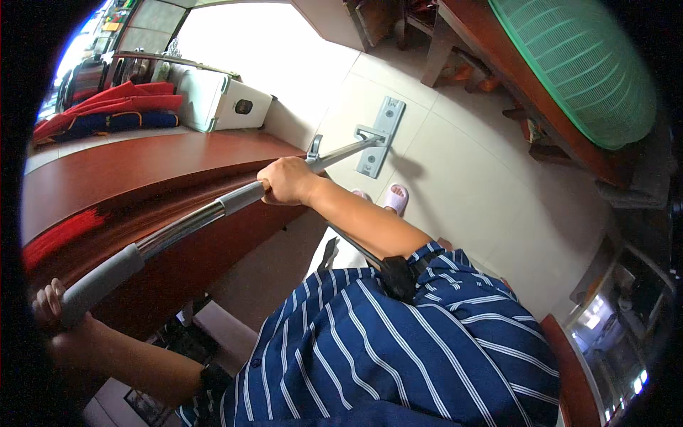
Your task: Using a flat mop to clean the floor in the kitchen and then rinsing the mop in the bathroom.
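Note:
My left hand (58,309), dim at the lower left, is wrapped around the grey grip at the top end of a flat mop's handle (181,232). Lower down the pole, my right hand (288,180) is closed around it, just past a second grey sleeve (243,197). A grey lever clip (314,147) sticks up from the pole beyond my right knuckles. The rectangular grey mop head (380,136) lies against the pale tiled floor (453,160), ahead of my feet in light slippers (396,198). The pole slants across a reddish-brown wooden counter (160,160).
A white lidded storage box (227,101) and red fabric (117,101) sit behind the counter at the left. At the upper right, a green mesh food cover (581,69) rests on a wooden table (512,64). A glass-fronted cabinet (613,320) stands at the right.

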Available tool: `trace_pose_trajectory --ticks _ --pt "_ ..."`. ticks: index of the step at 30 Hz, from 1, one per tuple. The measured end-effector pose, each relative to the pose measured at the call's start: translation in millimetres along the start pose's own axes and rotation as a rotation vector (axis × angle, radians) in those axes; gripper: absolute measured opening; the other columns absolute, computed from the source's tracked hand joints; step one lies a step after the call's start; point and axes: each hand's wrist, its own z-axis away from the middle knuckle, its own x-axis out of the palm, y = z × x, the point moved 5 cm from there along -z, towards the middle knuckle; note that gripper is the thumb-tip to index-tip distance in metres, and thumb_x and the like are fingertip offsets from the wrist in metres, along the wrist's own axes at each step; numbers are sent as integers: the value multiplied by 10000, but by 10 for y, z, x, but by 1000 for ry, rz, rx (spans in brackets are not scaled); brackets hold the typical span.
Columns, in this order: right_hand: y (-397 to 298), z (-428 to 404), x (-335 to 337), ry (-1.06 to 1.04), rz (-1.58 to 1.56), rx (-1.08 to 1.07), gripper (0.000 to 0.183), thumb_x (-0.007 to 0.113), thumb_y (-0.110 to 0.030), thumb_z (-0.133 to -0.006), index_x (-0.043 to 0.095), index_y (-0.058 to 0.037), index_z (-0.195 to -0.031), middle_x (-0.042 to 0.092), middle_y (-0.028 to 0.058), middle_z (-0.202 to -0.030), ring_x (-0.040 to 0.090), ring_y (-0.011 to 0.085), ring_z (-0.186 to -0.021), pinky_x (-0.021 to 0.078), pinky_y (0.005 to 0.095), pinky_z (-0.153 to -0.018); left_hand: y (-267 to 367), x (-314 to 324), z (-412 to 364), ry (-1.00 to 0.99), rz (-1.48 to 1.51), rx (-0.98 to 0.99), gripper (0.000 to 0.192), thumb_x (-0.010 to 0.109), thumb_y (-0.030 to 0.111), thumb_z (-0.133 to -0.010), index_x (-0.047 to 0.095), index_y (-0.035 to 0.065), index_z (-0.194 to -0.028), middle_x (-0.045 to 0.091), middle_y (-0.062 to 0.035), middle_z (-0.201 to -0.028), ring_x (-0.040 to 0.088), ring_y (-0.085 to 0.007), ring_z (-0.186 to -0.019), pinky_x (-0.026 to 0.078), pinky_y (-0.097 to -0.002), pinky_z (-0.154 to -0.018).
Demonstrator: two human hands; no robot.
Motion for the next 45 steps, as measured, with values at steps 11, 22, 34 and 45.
trace_pose_trajectory --ticks 11,22,34,45 --pt "308 752 -383 -22 114 188 163 631 -266 -744 576 -122 -693 617 96 -688 619 264 -660 487 407 -639 -574 218 61 -270 278 -167 213 457 137 -833 397 119 -629 378 -7 -564 409 -146 -524 340 -324 -641" --pt "763 1331 -75 -91 178 369 108 646 -201 -588 606 -120 -646 617 114 -670 607 315 -646 482 400 -591 -1392 208 835 38 315 -216 236 399 211 -898 443 89 -701 434 -29 -565 448 -138 -470 418 -274 -490" --pt "-275 172 8 -232 127 -2 85 634 -155 -625 589 -110 -680 617 101 -705 600 306 -710 467 414 -637 181 -333 753 97 -49 346 255 394 229 -900 356 95 -686 362 -23 -641 399 -125 -567 355 -308 -643" --pt "611 -736 -232 -174 151 -12 143 615 -129 -686 649 -151 -824 638 85 -826 602 261 -817 461 397 -708 -615 326 631 220 -512 501 216 358 188 -838 334 74 -656 309 -39 -561 358 -142 -466 344 -283 -497"
